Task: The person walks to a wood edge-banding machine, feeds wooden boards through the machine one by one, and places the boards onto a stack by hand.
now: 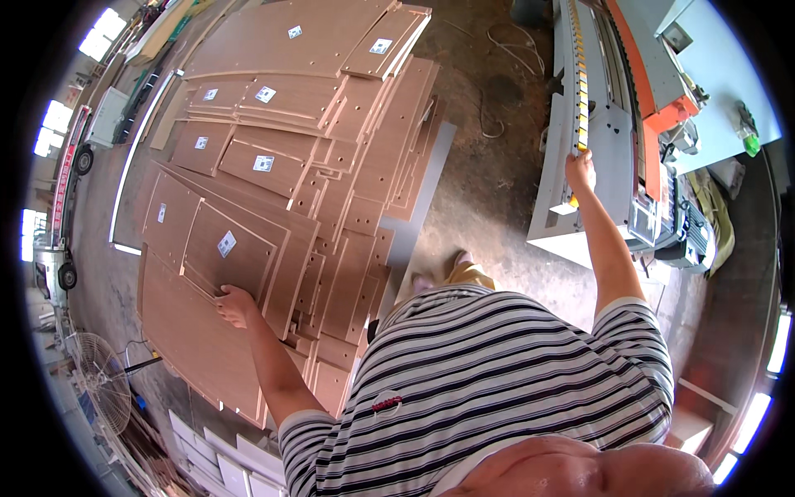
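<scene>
Brown wood-look panels (215, 352) lie in several stacks to my left, some with drilled holes and white labels. My left hand (237, 306) rests at the near edge of a small labelled panel (236, 248), with its fingers apart. On my right stands a long grey and orange machine (613, 116). A rail with yellow segments (581, 95) runs along its near side. At the near end of this rail is my right hand (581, 172), its fingers curled over it. The hand covers part of the rail.
A round fan (101, 381) stands at the lower left, near white panels (224, 464) on the floor. A truck (62, 199) is at the far left. Loose cable (517, 50) lies on the concrete floor between stacks and machine. A motor (696, 236) sits by the machine's near end.
</scene>
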`<state>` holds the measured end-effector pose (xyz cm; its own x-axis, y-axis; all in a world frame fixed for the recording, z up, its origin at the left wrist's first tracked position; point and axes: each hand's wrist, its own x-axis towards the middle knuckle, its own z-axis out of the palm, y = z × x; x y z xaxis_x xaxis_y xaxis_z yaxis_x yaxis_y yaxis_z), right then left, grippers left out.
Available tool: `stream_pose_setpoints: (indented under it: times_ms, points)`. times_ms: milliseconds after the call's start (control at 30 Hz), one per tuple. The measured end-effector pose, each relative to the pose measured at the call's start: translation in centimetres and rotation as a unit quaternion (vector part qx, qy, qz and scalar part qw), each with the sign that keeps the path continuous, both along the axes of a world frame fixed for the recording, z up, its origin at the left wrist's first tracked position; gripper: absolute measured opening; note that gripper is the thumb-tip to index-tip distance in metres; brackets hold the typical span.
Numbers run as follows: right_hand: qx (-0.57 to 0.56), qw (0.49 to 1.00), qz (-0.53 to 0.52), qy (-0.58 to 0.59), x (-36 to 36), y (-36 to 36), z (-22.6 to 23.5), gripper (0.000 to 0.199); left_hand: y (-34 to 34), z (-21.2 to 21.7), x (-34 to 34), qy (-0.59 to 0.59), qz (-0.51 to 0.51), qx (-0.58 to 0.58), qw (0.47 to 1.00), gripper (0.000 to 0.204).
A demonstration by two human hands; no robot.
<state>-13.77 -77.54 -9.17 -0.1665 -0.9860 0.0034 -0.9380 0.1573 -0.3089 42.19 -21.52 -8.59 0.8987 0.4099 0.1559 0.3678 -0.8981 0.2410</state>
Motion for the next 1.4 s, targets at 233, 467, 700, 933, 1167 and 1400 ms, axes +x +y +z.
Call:
stream_pose_setpoints:
  times_ms: [233,467,700,933,1167,1400]
  points:
    - [-0.008,1.0,-0.005,0.014,-0.4,-0.6,-0.7,0.046,-0.5,0.1,0.1,0.002,-0.003,0.003,1.0,0.052]
    - [0.005,1.0,-0.026,-0.009,0.1,0.1,-0.1,0.049,-0.3,0.5,-0.2,0.025,0.015,0.041,0.999,0.049]
    - [-0.013,1.0,-0.016,-0.021,-0.5,0.2,-0.2,0.05,0.2,-0.8,0.7,0.01,0.015,0.025,1.0,0.052]
    - [-0.007,0.999,-0.017,-0.038,-0.5,0.1,-0.1,0.044,-0.2,-0.5,0.6,0.023,0.025,0.012,0.999,0.049]
    - [-0.009,0.998,-0.018,-0.063,-0.2,0.4,0.3,0.041,0.1,-0.7,1.0,0.042,0.017,0.018,0.999,0.046]
    - [0.011,0.997,-0.027,-0.065,-0.9,0.7,-0.2,0.055,-1.8,1.1,-1.0,-0.089,-0.16,0.219,0.959,0.042]
